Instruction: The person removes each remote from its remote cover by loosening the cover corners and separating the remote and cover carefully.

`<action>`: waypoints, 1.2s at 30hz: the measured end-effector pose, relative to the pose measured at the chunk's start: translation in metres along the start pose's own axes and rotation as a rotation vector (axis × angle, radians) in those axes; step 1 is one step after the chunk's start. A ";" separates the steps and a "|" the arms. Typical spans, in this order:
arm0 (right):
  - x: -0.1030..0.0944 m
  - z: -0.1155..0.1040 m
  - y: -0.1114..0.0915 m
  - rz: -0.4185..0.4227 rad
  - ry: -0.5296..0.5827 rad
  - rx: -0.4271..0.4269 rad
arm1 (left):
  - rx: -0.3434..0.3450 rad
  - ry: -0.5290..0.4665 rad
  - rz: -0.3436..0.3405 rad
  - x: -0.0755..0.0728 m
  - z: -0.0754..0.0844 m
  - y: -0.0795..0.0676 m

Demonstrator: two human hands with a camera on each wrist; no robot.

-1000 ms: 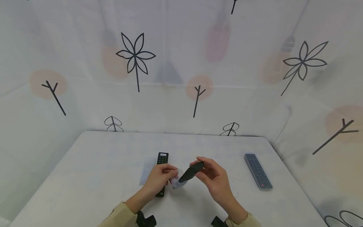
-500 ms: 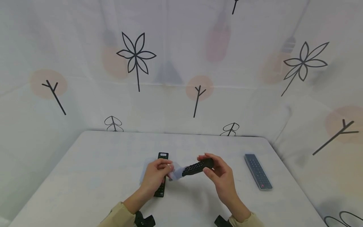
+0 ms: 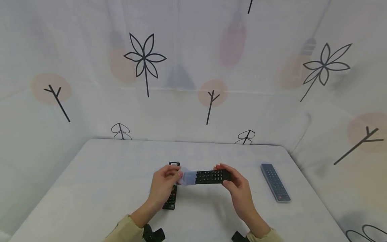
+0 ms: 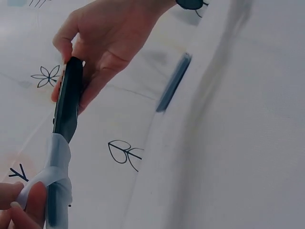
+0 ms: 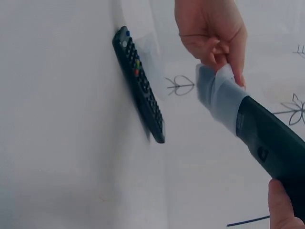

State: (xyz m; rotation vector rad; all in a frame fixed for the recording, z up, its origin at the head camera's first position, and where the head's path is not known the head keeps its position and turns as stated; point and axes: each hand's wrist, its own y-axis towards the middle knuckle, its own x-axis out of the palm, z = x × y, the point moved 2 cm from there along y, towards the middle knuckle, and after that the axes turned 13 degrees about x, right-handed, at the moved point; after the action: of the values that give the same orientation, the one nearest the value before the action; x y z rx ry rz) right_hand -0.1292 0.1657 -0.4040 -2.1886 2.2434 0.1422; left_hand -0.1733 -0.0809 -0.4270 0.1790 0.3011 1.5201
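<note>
A: What does each hand hold?

B: The left hand point(image 3: 162, 185) pinches a translucent sleeve point(image 3: 189, 178) between thumb and fingers; the right hand point(image 3: 240, 191) grips the bare end of a black remote point(image 3: 211, 176), thumb and fingers curled about it.

A: Where is the black remote?

B: Raised above the white table point(image 3: 90, 188), between the hands, keys toward the head camera, with its other end inside the sleeve.

A: And the surrounding objects?

B: A second remote point(image 3: 171, 199) lies partly hidden behind the left hand; a third remote point(image 3: 275, 183), greyish blue, lies well apart, toward the right edge.
</note>
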 end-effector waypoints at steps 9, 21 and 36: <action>-0.001 0.012 0.003 0.011 -0.010 0.217 | 0.077 -0.008 0.044 -0.001 0.004 0.000; -0.004 0.020 0.005 -0.054 0.005 0.394 | 0.197 0.110 0.005 -0.006 0.004 0.003; -0.007 0.026 0.003 -0.008 -0.061 0.361 | 0.195 0.366 -0.087 -0.003 -0.005 0.003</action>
State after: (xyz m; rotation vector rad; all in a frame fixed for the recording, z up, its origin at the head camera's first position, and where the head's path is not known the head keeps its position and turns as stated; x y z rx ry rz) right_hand -0.1338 0.1745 -0.4291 -1.9742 2.0365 -0.1803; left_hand -0.1775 -0.0842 -0.4302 0.0389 0.7408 1.4323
